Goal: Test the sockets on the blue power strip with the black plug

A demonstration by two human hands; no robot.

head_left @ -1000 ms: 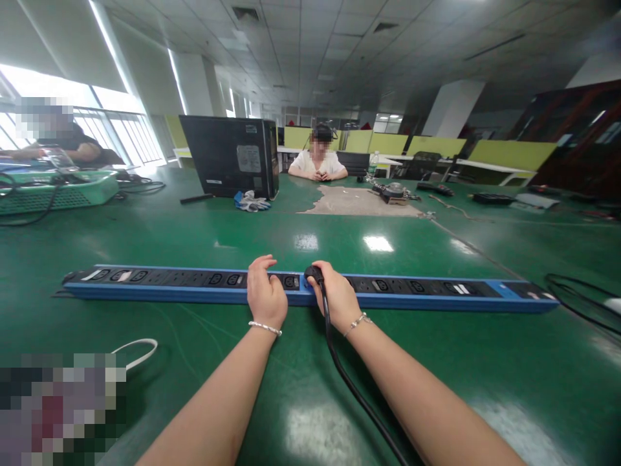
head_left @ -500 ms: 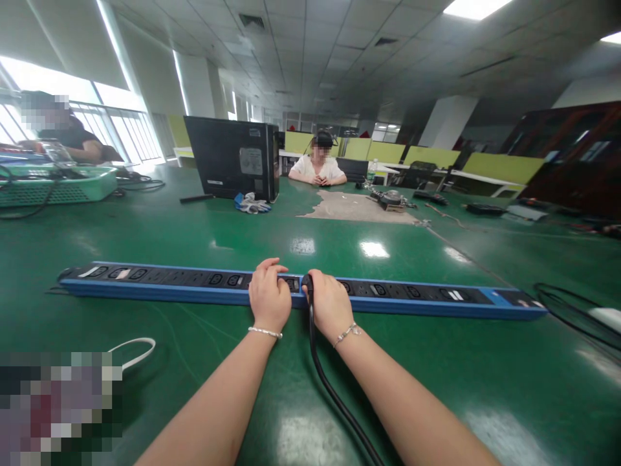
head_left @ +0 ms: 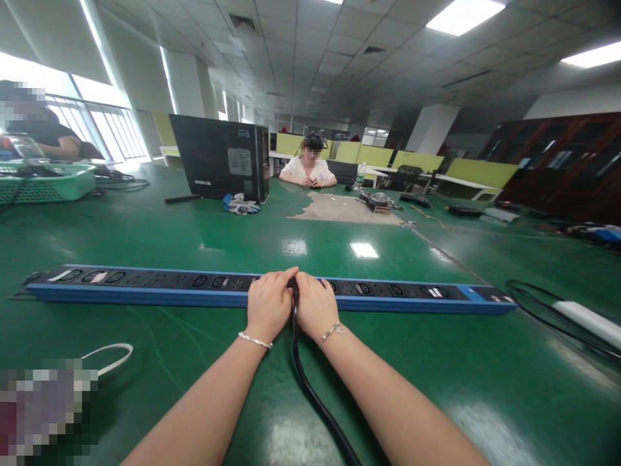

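A long blue power strip (head_left: 145, 296) with a black socket face lies across the table in front of me. At its middle, the black plug (head_left: 293, 285) of a power cord sits over the sockets, mostly covered by my fingers. My right hand (head_left: 316, 305) is closed around the plug from the right. Against it from the left presses my left hand (head_left: 270, 304), closed, its fingers lying over the strip. From between both hands the thick black cord (head_left: 305, 378) runs down toward me. Whether the plug is fully seated cannot be seen.
Beyond the strip stand a black computer case (head_left: 220, 158) and gloves (head_left: 241, 204). A green basket (head_left: 63, 184) is at the left, a white bar-shaped item (head_left: 589, 323) with black cables at the right. A person (head_left: 309, 169) sits across; another (head_left: 39, 126) sits far left.
My left hand has closed in on the plug and now touches my right hand. The camera view has turned slightly right, so everything appears shifted left.
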